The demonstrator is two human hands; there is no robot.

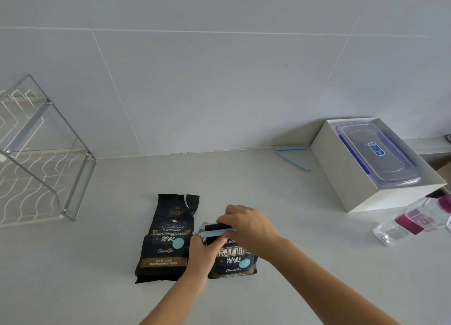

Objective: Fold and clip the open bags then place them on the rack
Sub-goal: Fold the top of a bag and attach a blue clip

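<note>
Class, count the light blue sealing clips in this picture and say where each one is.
2. One clip is held by both hands across the right bag's folded top; the other clip lies open on the counter by the wall, left of the white box.

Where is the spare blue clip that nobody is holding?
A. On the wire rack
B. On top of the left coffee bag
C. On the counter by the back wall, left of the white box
C: the spare blue clip lies open on the counter, just left of the white box.
</note>
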